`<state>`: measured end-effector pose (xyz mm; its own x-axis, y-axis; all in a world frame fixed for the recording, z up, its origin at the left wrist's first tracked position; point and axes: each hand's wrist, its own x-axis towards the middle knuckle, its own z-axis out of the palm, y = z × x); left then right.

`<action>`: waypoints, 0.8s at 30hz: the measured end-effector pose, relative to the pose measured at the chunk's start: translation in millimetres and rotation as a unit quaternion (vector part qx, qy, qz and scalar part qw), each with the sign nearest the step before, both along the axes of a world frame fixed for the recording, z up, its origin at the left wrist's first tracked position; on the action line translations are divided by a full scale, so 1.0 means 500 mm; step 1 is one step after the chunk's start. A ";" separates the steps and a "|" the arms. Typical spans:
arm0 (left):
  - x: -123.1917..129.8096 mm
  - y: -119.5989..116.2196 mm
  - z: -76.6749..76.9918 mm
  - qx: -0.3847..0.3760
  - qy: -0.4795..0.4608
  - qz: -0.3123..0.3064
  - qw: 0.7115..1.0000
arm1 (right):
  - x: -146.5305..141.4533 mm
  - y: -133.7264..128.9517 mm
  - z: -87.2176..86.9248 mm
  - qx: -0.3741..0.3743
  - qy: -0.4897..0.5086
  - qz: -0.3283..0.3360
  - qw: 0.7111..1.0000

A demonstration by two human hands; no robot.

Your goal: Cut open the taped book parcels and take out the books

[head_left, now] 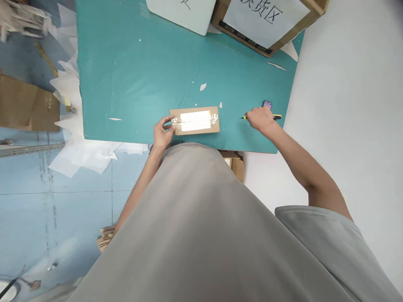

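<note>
A small cardboard box (211, 126) lies flat near the front edge of the green tabletop, with a white label and clear tape on its top. My left hand (162, 133) grips its left end, the fingers at the far corner and the thumb at the near one. Off to the right, my right hand (260, 119) is closed round a yellow and black utility knife (277, 117). Its thin blade points left toward the box, a short way apart from it. Just beyond that hand is a phone (267, 104), partly covered by it.
At the table's (126, 84) far side stand a white bin (185, 14) and a cardboard carton (267, 23) with a handwritten sheet. Paper scraps (203, 87) dot the surface. White sheets (78, 155) hang along the left edge. A large carton (28, 105) is at left; a white wall (352, 105) rises right.
</note>
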<state>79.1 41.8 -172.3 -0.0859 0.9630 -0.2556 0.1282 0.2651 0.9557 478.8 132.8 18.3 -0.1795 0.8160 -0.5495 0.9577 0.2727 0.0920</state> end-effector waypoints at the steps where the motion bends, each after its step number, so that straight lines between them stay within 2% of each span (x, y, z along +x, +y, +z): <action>1: -0.017 -0.007 -0.009 -0.006 0.001 0.014 1.000 | 0.019 -0.004 0.003 0.014 0.008 -0.030 0.999; 3: -0.051 -0.024 -0.032 -0.029 0.001 0.046 0.999 | 0.037 -0.016 -0.001 0.019 0.032 -0.075 0.996; 5: -0.079 -0.039 -0.057 -0.056 -0.002 0.079 0.995 | 0.021 -0.033 -0.024 0.004 0.131 -0.147 0.980; 7: -0.099 -0.048 -0.079 -0.077 -0.005 0.101 0.992 | -0.025 -0.055 -0.065 -0.029 0.264 -0.233 0.935; 10: -0.117 -0.051 -0.096 -0.089 0.001 0.102 0.991 | -0.124 -0.092 -0.133 -0.058 0.402 -0.351 0.843; 12: -0.125 -0.048 -0.100 -0.089 0.007 0.095 0.991 | -0.185 -0.113 -0.166 -0.070 0.438 -0.390 0.807; 14: -0.124 -0.042 -0.102 -0.084 0.019 0.087 0.992 | -0.226 -0.129 -0.181 -0.069 0.462 -0.408 0.784; 16: -0.109 -0.031 -0.103 -0.074 0.029 0.070 0.994 | -0.242 -0.137 -0.178 -0.051 0.479 -0.416 0.771; 18: -0.077 -0.014 -0.106 -0.064 0.033 0.037 0.997 | -0.235 -0.135 -0.162 -0.022 0.483 -0.418 0.769; 21: -0.006 0.016 -0.105 -0.077 0.030 -0.049 0.995 | -0.198 -0.120 -0.128 0.030 0.461 -0.407 0.788; 24: 0.051 0.042 -0.083 -0.091 0.029 -0.139 0.986 | -0.159 -0.104 -0.101 0.067 0.446 -0.381 0.807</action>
<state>104.5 62.9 -213.6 0.1549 0.8897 -0.4294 0.2738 0.3790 0.8840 399.4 80.9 -32.1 0.1277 0.9178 -0.3761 0.5443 -0.3818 -0.7470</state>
